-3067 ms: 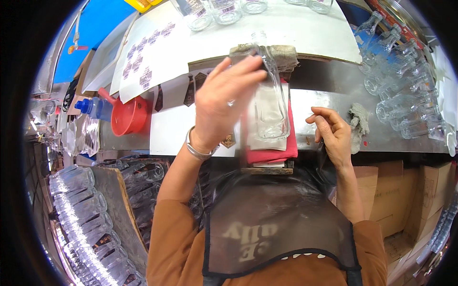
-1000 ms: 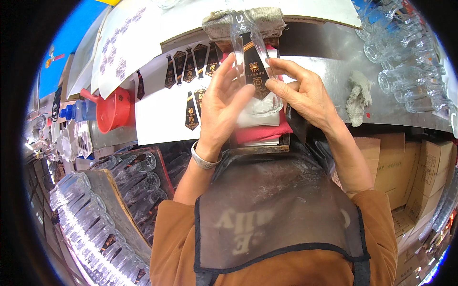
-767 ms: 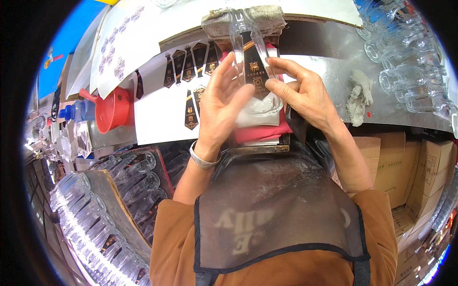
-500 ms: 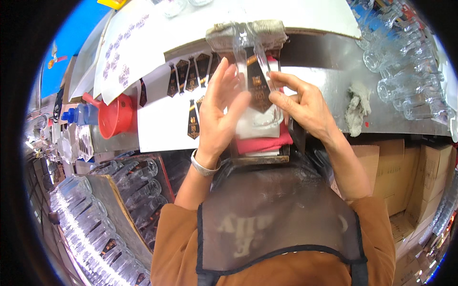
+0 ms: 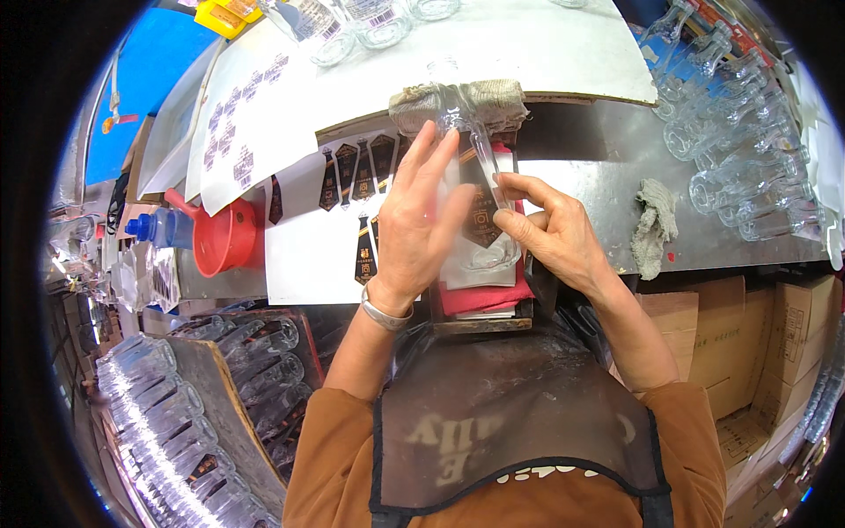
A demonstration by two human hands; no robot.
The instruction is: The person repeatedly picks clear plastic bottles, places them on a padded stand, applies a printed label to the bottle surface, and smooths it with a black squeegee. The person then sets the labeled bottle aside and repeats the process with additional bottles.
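Observation:
A clear glass bottle [image 5: 481, 151] lies on its back in a padded rest, its neck on a rolled grey cloth [image 5: 498, 99]. On its upper face is a dark, tie-shaped label [image 5: 481, 220] with gold print. Over the bottle's left side my left hand [image 5: 412, 231] is open, fingers stretched and slightly blurred; it partly hides the glass. At the right side, the curled thumb and forefinger of my right hand [image 5: 556, 231] grip the bottle's edge beside the label. Red cloth [image 5: 484, 301] shows below the bottle's base.
Several dark labels [image 5: 363, 180] lie on white backing at left, near a red dipper [image 5: 231, 238]. Clear bottles [image 5: 748, 180] lie in rows at right beside a crumpled grey rag [image 5: 653, 229]. More bottles [image 5: 163, 414] fill trays lower left; cardboard boxes [image 5: 731, 343] stand lower right.
My left hand has shifted over the bottle, its fingers now reaching across the glass and label. My right hand keeps its place at the bottle's right edge. The whole view has shifted slightly.

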